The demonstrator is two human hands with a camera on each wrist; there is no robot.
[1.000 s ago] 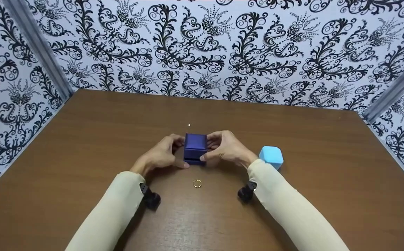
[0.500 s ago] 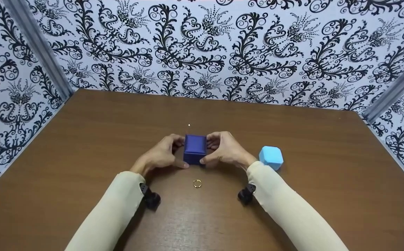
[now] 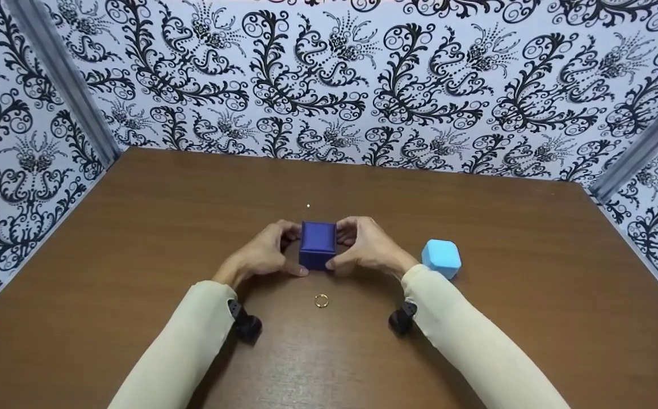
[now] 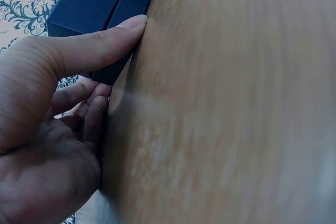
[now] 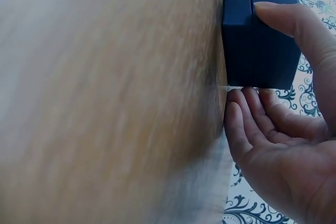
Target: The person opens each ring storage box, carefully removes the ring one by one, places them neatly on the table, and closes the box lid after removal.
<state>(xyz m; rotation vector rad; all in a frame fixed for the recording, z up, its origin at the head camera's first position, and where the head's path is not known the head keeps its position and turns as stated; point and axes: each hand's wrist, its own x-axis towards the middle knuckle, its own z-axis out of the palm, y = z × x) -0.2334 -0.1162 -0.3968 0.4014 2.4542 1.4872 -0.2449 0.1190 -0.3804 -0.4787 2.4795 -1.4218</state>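
Note:
A dark blue ring box (image 3: pixel 318 237) stands on the table between both hands, its lid down on its base. From the left side my left hand (image 3: pixel 263 251) grips the base, thumb at the front lower corner and fingers behind. On the other side my right hand (image 3: pixel 369 247) holds the lid, with its thumb on the front. In the right wrist view a thin seam runs between the lid (image 5: pixel 275 51) and the base (image 5: pixel 236 40). A gold ring (image 3: pixel 321 300) lies on the table in front of the box. The box's inside is hidden.
A light blue rounded cube (image 3: pixel 441 257) sits to the right, beside my right forearm. The brown wooden table (image 3: pixel 192 187) reaches back to a wall with black-and-white patterned paper (image 3: pixel 317 79). A tiny white speck (image 3: pixel 308 205) shows behind the box.
The ring box's lid has come down, and the gap above the base has closed to a seam. My right hand moved slightly with it; my left hand stayed in place.

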